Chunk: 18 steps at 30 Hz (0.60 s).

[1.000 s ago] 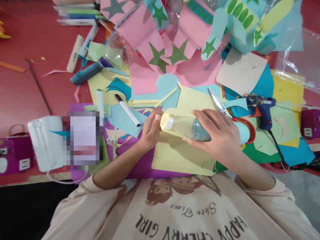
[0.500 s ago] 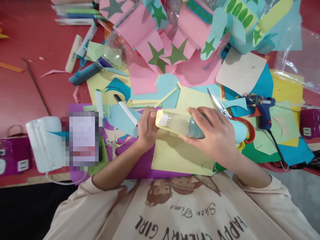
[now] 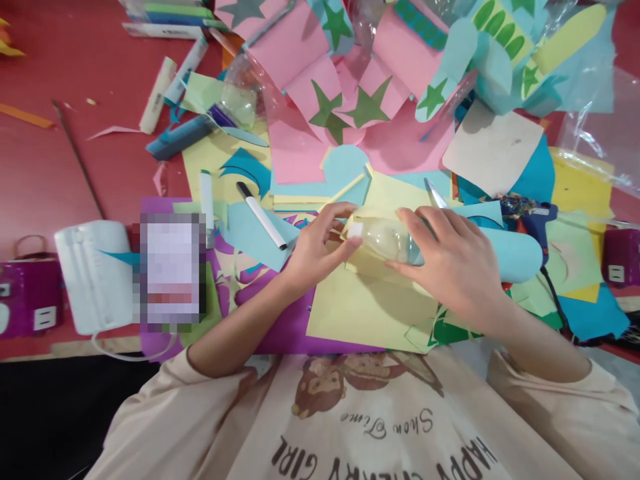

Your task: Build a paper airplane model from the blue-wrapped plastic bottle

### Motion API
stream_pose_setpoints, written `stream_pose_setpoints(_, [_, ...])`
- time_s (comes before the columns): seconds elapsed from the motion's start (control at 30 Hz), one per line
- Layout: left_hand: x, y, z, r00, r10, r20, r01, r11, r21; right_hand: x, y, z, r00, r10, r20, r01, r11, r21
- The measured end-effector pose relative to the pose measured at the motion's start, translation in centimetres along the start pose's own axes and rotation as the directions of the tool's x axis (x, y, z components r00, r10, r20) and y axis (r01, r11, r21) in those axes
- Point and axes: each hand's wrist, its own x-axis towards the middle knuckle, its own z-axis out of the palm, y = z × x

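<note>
A clear plastic bottle (image 3: 385, 239) with a white cap lies on its side over a pale yellow paper sheet (image 3: 360, 310). Light blue paper (image 3: 520, 257) wraps its far end. My right hand (image 3: 453, 263) lies over the bottle's middle, fingers curled around it. My left hand (image 3: 315, 250) is at the cap end, its thumb and fingers pinching the yellow paper edge by the cap. Both forearms come up from my beige shirt at the bottom.
Pink sheets with green stars (image 3: 345, 100) pile at the back. A black-capped white marker (image 3: 260, 213) lies left of my left hand. A blue glue gun (image 3: 530, 217) and scissors (image 3: 437, 197) sit at right. A white case (image 3: 93, 273) lies at left on the red table (image 3: 60, 167).
The bottle has turned and shifted slightly right under my right hand. My left hand opened from a curled grip and reached to the cap end and paper edge.
</note>
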Motion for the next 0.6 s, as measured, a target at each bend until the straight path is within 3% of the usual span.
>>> stream_pose_setpoints(0.13, [0.5, 0.3, -0.1, 0.998, -0.042, -0.055, 0.033, 0.986, -0.163, 0.5, 0.6, 0.2, 0.998, -0.053, 0.023, 0.052, 0.998, 0.033])
stream_pose_setpoints(0.23, [1.0, 0.1, -0.3, 0.985, -0.067, -0.159, 0.017, 0.955, -0.297, 1.4, 1.7, -0.1, 0.998, -0.058, 0.039, 0.057, 0.998, 0.041])
stream_pose_setpoints(0.37, [1.4, -0.2, -0.4, 0.968, -0.201, -0.151, 0.107, 0.874, -0.474, 4.0, 3.2, -1.1, 0.993, 0.064, 0.096, -0.067, 0.998, 0.02])
stream_pose_setpoints(0.5, [1.3, -0.2, -0.1, 0.955, -0.27, -0.127, 0.174, 0.85, -0.497, 8.1, 4.0, -0.3, 0.968, 0.195, 0.16, -0.205, 0.978, 0.048])
stream_pose_setpoints(0.6, [1.3, -0.1, 0.0, 0.949, -0.288, -0.125, 0.204, 0.867, -0.454, 11.0, 4.0, 1.6, 0.987, 0.087, 0.133, -0.098, 0.993, 0.073])
